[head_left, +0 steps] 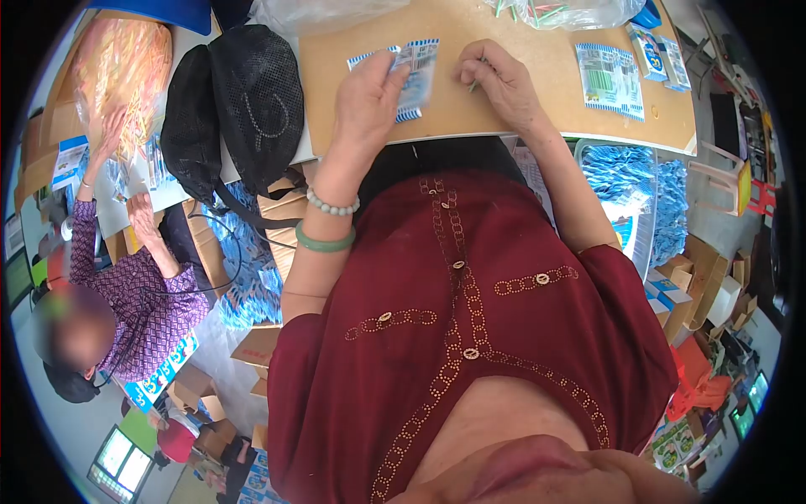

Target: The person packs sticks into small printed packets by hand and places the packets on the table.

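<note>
My left hand (368, 99) is closed on a blue-and-white printed plastic packet (417, 74), thumb on top. Part of the packet sticks out left of the thumb, and whether this is a second packet I cannot tell. To the right, my right hand (502, 84) is closed just above the table, its fingertips pinched on thin greenish sticks (473, 86), mostly hidden by the fingers. Farther right, another printed packet (609, 81) lies flat, with green strips showing through it.
Small blue-and-white boxes (653, 55) stand at the table's (537, 168) right end. A clear bag (579, 12) of coloured sticks lies at the far edge. A black mesh bag (256, 105) sits left. Below right is a bin (620, 181) of blue packets. A co-worker (138, 311) works at left.
</note>
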